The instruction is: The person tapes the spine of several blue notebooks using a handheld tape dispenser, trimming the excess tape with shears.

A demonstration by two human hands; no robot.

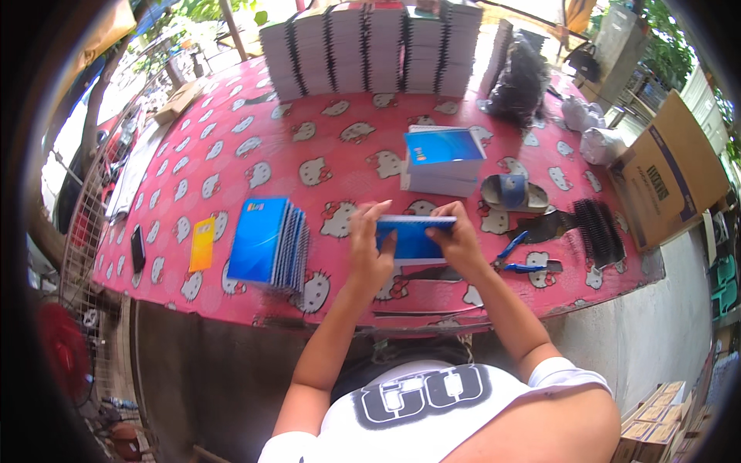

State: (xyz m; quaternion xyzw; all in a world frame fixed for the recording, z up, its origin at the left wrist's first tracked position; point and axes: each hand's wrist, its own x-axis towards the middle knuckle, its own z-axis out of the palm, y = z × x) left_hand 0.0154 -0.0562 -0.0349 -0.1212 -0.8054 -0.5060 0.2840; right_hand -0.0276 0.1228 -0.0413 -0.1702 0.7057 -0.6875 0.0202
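Gripping a blue book (413,242) by both ends

Held between the left hand (367,251) and the right hand (462,241), the book is near the middle of the counter's (347,182) front part, between a blue stack (259,241) and blue-handled pliers (519,262). Whether it touches the counter is hard to tell.

Printing shows in several places. The stack's top cover has a small multicoloured mark at its far edge, and a similar one sits on the pile (445,147) beyond the right hand. Dark lettering marks the carton (673,174) at the right; big black outlined characters cross the white shirt (424,397).

The book's cover is deep, glossy blue, with its long side running left to right. A pale strip lines its far edge, and a thinner one its near edge.

Both forearms reach up from below and angle inward. The fingers (378,207) are drawn in on the book: left ones at its left end, right ones at its right, each thumb over the blue face. One left finger stretches along the far edge.
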